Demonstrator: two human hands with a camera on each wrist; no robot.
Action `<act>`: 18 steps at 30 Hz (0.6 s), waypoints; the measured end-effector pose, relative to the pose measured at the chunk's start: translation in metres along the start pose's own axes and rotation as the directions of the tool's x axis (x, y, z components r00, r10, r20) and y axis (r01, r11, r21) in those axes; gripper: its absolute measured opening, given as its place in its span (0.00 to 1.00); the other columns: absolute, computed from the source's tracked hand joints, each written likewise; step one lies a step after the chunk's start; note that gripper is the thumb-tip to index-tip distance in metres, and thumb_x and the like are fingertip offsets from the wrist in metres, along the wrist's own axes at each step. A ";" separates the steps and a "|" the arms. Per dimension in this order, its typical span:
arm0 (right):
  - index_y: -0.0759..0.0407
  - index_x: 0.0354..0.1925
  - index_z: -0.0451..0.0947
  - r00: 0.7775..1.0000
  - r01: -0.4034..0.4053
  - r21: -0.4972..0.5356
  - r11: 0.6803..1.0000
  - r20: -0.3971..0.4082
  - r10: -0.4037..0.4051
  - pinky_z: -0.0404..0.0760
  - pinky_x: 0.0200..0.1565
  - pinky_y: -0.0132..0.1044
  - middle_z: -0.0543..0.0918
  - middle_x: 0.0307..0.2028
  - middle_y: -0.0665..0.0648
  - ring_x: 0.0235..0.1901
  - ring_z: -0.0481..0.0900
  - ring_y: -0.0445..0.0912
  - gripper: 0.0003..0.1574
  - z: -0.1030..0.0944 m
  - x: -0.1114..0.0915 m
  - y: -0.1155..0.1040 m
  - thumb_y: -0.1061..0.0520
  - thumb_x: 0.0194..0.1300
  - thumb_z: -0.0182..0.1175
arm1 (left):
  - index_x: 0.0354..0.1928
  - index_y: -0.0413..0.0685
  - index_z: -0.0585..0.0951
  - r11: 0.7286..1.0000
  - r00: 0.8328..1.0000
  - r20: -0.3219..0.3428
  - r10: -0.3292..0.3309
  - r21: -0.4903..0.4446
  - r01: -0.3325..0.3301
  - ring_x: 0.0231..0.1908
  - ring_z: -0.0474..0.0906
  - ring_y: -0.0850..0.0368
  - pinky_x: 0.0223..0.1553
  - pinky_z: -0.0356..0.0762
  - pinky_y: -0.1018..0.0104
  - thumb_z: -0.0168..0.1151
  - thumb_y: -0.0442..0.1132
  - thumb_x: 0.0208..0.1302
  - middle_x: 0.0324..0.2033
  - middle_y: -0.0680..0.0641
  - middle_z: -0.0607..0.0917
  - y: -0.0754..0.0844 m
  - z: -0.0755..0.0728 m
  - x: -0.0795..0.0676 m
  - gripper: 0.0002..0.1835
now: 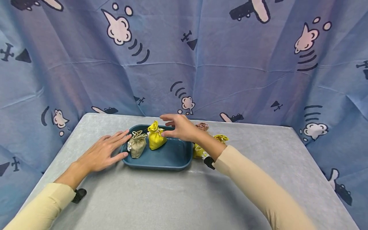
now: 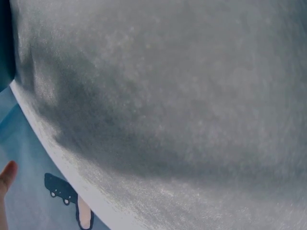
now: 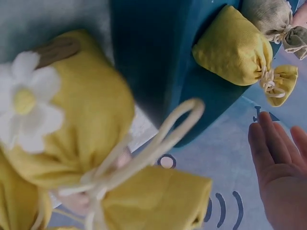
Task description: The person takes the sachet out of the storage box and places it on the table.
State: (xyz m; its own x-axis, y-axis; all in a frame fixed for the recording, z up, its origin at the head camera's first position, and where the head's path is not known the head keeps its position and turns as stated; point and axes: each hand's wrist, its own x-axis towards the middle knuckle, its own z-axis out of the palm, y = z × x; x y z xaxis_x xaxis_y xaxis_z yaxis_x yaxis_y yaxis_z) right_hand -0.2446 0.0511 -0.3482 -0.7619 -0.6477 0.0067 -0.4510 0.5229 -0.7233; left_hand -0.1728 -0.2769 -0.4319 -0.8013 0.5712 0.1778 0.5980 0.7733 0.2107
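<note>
A dark teal tray [image 1: 172, 161] stands on the table, with a beige drawstring pouch [image 1: 138, 147] at its left end and a yellow drawstring pouch [image 1: 156, 140] beside it, both upright. My left hand [image 1: 102, 152] lies at the tray's left rim, fingers stretched out and thumb apart. Over the tray's back right part, my right hand [image 1: 182, 128] hovers with fingers extended and nothing in its grasp. Its thumb overlaps the yellow pouch's edge in the head view, but the right wrist view shows the fingers [image 3: 261, 148] apart from that pouch.
Right of the tray, partly behind my right forearm, are yellow pouches [image 1: 198, 151], one with a white flower [image 3: 24, 100], and a pinkish-brown pouch [image 1: 202, 126]. A patterned blue curtain [image 1: 230, 80] hangs behind the light grey table [image 1: 161, 198].
</note>
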 end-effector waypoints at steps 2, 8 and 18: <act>0.62 0.70 0.68 1.000 0.007 0.000 1.000 0.006 -0.007 0.79 0.56 0.41 0.73 0.67 0.62 0.60 0.78 0.56 0.42 0.002 0.003 -0.001 0.57 0.62 0.71 | 0.77 0.53 0.60 1.000 1.000 -0.006 0.001 -0.002 -0.001 0.72 0.59 0.41 0.64 0.60 0.38 0.54 0.57 0.73 0.75 0.45 0.60 -0.001 0.001 0.000 0.36; 0.62 0.70 0.68 1.000 0.016 -0.020 1.000 0.018 -0.016 0.79 0.57 0.40 0.73 0.67 0.61 0.60 0.78 0.55 0.41 0.008 0.011 -0.002 0.57 0.62 0.71 | 0.77 0.53 0.60 1.000 1.000 -0.017 0.004 -0.008 -0.005 0.72 0.59 0.41 0.64 0.61 0.39 0.54 0.57 0.72 0.75 0.46 0.60 -0.002 0.002 0.000 0.36; 0.62 0.70 0.68 0.999 0.017 -0.079 0.997 0.038 -0.014 0.76 0.60 0.40 0.73 0.68 0.60 0.61 0.77 0.54 0.42 0.018 0.026 -0.005 0.56 0.62 0.71 | 0.78 0.53 0.59 1.000 1.000 -0.012 0.012 -0.002 -0.012 0.72 0.59 0.40 0.63 0.60 0.38 0.54 0.57 0.73 0.75 0.45 0.60 -0.001 0.001 0.000 0.36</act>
State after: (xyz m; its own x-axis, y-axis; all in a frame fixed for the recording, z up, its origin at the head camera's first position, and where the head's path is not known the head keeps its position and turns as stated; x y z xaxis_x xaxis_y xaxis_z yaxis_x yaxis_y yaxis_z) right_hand -0.2540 0.0216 -0.3564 -0.7373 -0.6756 -0.0091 -0.4993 0.5539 -0.6663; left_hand -0.1734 -0.2780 -0.4329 -0.7937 0.5774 0.1915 0.6078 0.7657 0.2102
